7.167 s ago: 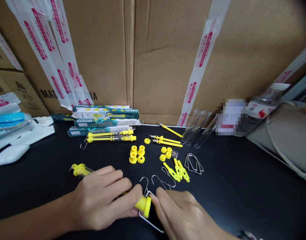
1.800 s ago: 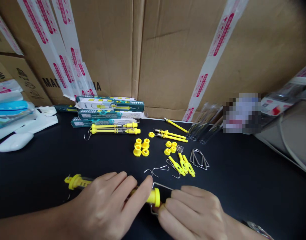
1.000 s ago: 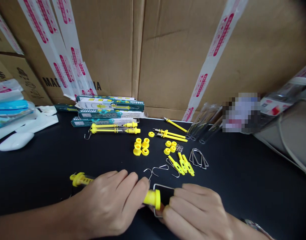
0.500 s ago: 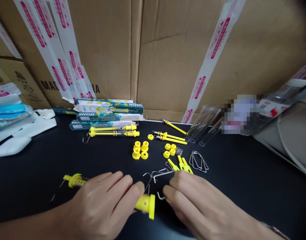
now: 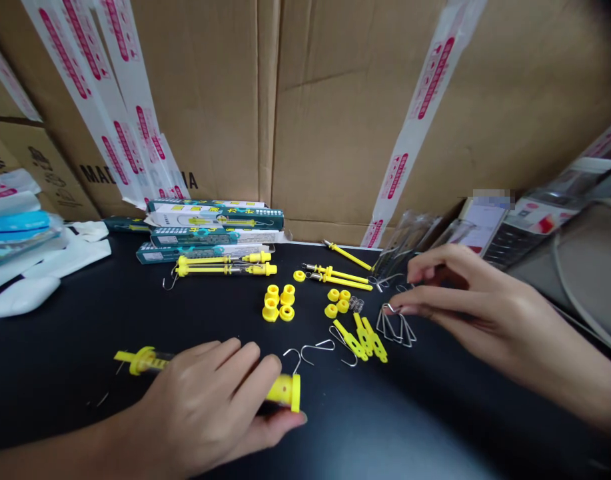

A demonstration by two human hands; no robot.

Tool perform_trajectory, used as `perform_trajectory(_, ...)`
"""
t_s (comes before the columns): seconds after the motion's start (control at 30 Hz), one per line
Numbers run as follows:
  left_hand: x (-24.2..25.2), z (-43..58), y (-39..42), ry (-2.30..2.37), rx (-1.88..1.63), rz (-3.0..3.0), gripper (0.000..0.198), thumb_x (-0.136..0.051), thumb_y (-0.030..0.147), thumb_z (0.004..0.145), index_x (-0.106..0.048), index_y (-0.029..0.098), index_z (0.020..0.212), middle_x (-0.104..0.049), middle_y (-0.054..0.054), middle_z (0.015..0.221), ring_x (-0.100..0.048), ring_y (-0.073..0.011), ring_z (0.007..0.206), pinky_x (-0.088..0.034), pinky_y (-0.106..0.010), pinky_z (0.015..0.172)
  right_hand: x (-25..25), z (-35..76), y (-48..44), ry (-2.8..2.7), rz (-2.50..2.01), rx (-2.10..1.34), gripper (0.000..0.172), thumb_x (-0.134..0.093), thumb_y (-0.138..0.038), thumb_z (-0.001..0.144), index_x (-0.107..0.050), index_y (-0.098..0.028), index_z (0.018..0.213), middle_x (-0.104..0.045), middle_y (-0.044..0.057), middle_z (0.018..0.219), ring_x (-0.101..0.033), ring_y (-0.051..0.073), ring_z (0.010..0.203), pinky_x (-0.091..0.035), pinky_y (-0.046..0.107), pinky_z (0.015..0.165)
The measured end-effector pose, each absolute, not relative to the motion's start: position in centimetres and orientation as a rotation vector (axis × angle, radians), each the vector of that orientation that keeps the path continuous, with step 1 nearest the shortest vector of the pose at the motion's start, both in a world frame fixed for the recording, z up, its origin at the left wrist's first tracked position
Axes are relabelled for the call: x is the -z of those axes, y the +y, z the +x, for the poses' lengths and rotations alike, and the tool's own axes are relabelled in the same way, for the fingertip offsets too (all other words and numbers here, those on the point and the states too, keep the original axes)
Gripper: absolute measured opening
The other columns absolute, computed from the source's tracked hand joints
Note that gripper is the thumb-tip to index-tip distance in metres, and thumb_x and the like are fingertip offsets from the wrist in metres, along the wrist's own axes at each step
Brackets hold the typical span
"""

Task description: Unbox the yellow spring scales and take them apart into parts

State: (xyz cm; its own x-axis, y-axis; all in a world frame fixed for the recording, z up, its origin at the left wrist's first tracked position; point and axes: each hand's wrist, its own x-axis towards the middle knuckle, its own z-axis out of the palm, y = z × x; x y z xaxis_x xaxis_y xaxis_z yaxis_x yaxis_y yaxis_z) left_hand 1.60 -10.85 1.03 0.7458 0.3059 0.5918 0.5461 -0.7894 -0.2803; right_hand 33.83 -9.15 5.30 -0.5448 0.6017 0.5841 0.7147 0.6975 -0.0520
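Note:
My left hand (image 5: 210,400) is wrapped around a spring scale (image 5: 284,392) with a clear tube and yellow ends, lying sideways. Its yellow end cap shows past the thumb, and its other end (image 5: 144,361) sticks out to the left. My right hand (image 5: 450,287) is at the right, with a blurred bent metal wire (image 5: 381,285) at its fingertips. A lower fingertip touches or hovers over the triangular wire rings (image 5: 396,328); which one I cannot tell. Metal S-hooks (image 5: 318,345) and flat yellow tabs (image 5: 370,337) lie between the hands.
Yellow caps (image 5: 280,303), small yellow bushings (image 5: 338,302), springs (image 5: 356,304) and yellow rods (image 5: 342,275) lie mid-table. Assembled spring scales (image 5: 225,269) rest before green boxes (image 5: 215,237). Clear tubes (image 5: 405,240) and a bottle (image 5: 532,220) stand right; a cardboard wall (image 5: 335,120) closes the back.
My right hand has moved from beside the scale's end cap to the triangular wire rings, up and to the right. My left hand keeps its hold, with the scale tipped slightly upward at the cap.

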Motion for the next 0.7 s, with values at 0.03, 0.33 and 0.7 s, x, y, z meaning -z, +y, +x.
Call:
perform_trajectory(0.03,-1.0,1.6,-10.8,-0.658,0.739,-2.502,0.032,-0.041,0.036,0.105,-0.058,0.019,0.084,-0.057,0.004,0.058,-0.059,-0.0161,0.046,-0.042,-0.031,0.042,-5.2,34.4,-8.9,-2.360,-1.038,0.196,0.030,-0.052,-0.029,0.100,-0.079,-0.027,0.087,-0.062,0.008,0.093,-0.064,0.019,0.076,-0.053,0.029,0.063)
perform_trajectory(0.33,-0.5,1.6,-10.7,-0.707,0.739,-2.519,0.030,-0.040,0.037,0.105,-0.056,0.019,0.087,-0.058,0.004,0.059,-0.060,-0.0156,0.049,-0.041,-0.030,0.045,-3.5,37.2,-6.9,-2.540,-1.157,-0.260,0.029,-0.056,-0.029,0.098,-0.082,-0.023,0.085,-0.075,0.009,0.089,-0.074,0.019,0.072,-0.059,0.028,0.065)
perform_trajectory(0.7,-0.7,1.7,-10.7,-0.736,0.735,-2.542,0.034,-0.038,0.037,0.105,-0.056,0.020,0.081,-0.055,0.004,0.058,-0.058,-0.0155,0.047,-0.040,-0.031,0.044,-3.6,36.1,-7.8,-2.271,-1.232,0.036,0.016,-0.067,-0.039,0.092,-0.074,-0.027,0.085,-0.076,0.001,0.074,-0.068,0.017,0.056,-0.054,0.029,0.048)
